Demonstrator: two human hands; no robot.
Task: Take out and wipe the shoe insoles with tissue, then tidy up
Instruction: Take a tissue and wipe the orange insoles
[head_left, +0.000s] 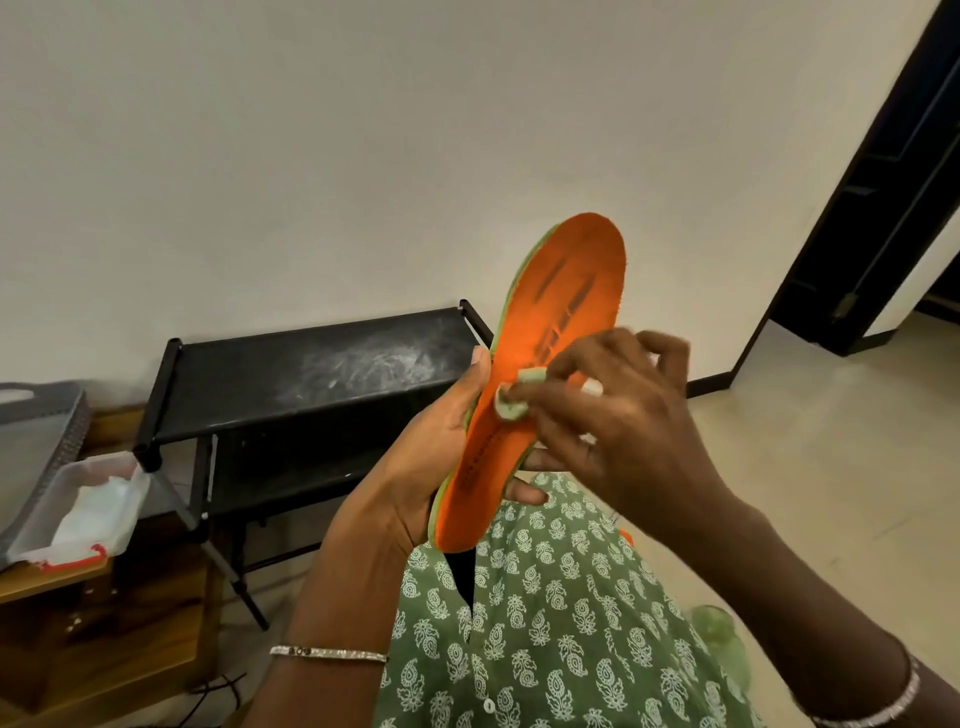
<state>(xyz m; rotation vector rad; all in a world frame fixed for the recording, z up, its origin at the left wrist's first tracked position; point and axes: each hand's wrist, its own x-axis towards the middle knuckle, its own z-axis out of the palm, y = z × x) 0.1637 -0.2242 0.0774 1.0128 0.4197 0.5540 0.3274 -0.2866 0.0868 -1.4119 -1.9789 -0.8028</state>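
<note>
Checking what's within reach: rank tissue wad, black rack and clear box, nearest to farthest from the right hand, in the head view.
1. tissue wad, pinched in the right hand itself.
2. black rack, behind and left, by the wall.
3. clear box, far left edge.

Your left hand (418, 467), forearm rising from 7 o'clock, grips the insole (556, 312) by its edges, thumb straight along one side. Your right hand (618, 415), reaching in from 4 o'clock, pinches a tissue (511, 402) against it, the other fingers curled.
</note>
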